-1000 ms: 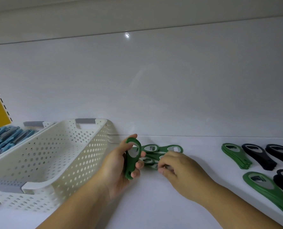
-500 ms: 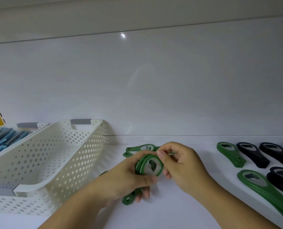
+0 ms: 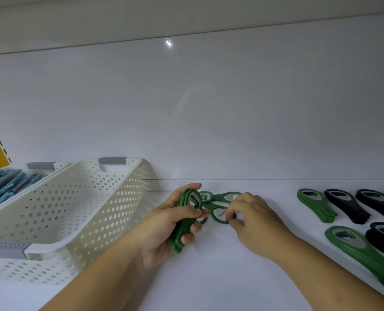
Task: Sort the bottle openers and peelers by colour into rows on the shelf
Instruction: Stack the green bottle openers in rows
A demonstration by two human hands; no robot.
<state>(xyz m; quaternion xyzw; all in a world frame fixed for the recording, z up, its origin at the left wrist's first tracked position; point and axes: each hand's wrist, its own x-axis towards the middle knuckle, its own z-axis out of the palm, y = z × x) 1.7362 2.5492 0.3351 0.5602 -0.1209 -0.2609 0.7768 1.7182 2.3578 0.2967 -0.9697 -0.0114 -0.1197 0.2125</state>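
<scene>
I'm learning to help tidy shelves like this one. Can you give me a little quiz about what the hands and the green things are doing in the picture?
1. True or false: the left hand holds a stack of green bottle openers.
2. What is the right hand reaching for? A) a black opener B) a loose green opener on the shelf C) the white basket
3. Fill in: the sorted openers on the right side of the shelf are green and ____.

Key: 1 true. 2 B; its fingers are at the opener's ring. 3 black, or a very dark colour.
</scene>
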